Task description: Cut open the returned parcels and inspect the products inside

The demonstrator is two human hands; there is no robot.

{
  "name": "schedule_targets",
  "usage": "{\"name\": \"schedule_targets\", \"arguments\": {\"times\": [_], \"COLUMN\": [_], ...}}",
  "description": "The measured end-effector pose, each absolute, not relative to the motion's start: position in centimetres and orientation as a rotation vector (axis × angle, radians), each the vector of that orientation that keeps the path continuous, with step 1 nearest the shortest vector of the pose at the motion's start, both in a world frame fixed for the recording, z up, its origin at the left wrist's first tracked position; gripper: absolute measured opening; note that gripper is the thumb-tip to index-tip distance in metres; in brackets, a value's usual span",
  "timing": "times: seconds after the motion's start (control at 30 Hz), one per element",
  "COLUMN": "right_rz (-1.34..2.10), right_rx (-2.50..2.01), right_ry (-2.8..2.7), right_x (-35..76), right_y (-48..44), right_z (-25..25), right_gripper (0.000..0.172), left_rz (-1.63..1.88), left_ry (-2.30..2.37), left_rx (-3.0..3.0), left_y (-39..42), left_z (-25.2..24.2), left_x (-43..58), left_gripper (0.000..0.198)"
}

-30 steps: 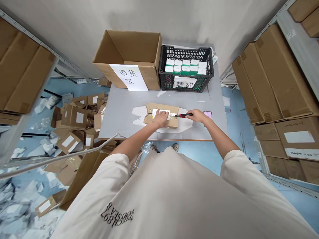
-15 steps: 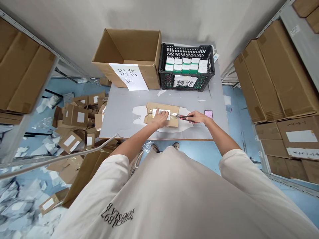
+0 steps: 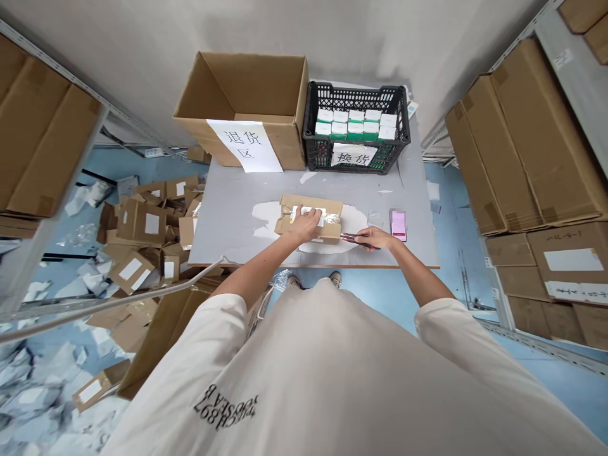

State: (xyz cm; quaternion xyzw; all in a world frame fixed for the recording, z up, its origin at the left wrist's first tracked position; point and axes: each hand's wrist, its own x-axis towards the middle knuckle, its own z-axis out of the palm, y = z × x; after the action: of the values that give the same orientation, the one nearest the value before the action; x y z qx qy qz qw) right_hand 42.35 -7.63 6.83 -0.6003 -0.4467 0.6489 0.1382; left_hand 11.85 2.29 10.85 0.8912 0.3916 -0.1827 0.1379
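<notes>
Via head cam I see L hand (image 3: 308, 225) laid on sm. carton (image 3: 332, 229), fingers spread over its label; carton lies mid-table (image 3: 228, 209). R hand (image 3: 376, 238) closed round red/blk tool (image 3: 350, 235), tip just beside carton's R end; contact: can't tell. Behind: blk crate (image 3: 392, 151) w/ rows of wht/grn boxes (image 3: 354, 130); L of it, lg. open carton (image 3: 291, 144), bottom hidden.
</notes>
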Motion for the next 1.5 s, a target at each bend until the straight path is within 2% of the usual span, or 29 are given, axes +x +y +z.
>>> {"name": "schedule_targets", "arguments": {"times": [0.1,0.2,0.33,0.4,0.47,0.57,0.67,0.77,0.9,1.07,1.5], "right_rz": [1.753,1.580,1.513,1.461,1.396,1.233,1.031,0.877,0.723,0.649,0.624], "right_rx": [-1.773,-1.770,-1.666,-1.657,-1.668,-1.686,-1.717,-1.792,-1.900,-1.951,-1.990], "right_ry": [-1.166,-1.065,-1.090,-1.118,-1.180,-1.347,-1.558,-1.746,-1.899,-1.939,-1.990], "right_x": [43.0,43.4,43.6,43.5,43.3,42.7,42.0,41.4,40.9,40.7,40.5], "right_y": [-8.5,-8.9,-8.9,-8.8,-8.7,-8.9,-9.2,-9.5,-9.6,-9.7,-9.3], "right_z": [6.2,5.9,5.9,5.9,6.1,6.5,6.8,6.6,6.0,5.9,5.4], "right_gripper": [0.050,0.057,0.068,0.071,0.071,0.060,0.043,0.036,0.035,0.036,0.033], "left_rz": [-0.501,-0.414,-0.302,-0.241,-0.192,-0.182,-0.196,-0.180,-0.131,-0.099,-0.186], "left_ry": [1.113,1.091,1.126,1.160,1.185,1.203,1.209,1.239,1.256,1.274,1.140], "left_rx": [2.542,2.522,2.469,2.434,2.420,2.448,2.478,2.473,2.483,2.504,2.640], "left_y": [2.6,2.9,3.7,4.4,5.0,5.5,5.6,5.5,5.2,5.2,5.2], "left_z": [10.5,10.2,10.0,9.9,9.6,9.0,8.4,7.9,7.5,7.1,7.2], "left_x": [11.7,11.3,11.2,11.3,11.5,11.9,12.4,12.8,13.1,13.4,14.3], "left_gripper": [0.079,0.096,0.112,0.101,0.079,0.059,0.061,0.064,0.054,0.051,0.077]}}
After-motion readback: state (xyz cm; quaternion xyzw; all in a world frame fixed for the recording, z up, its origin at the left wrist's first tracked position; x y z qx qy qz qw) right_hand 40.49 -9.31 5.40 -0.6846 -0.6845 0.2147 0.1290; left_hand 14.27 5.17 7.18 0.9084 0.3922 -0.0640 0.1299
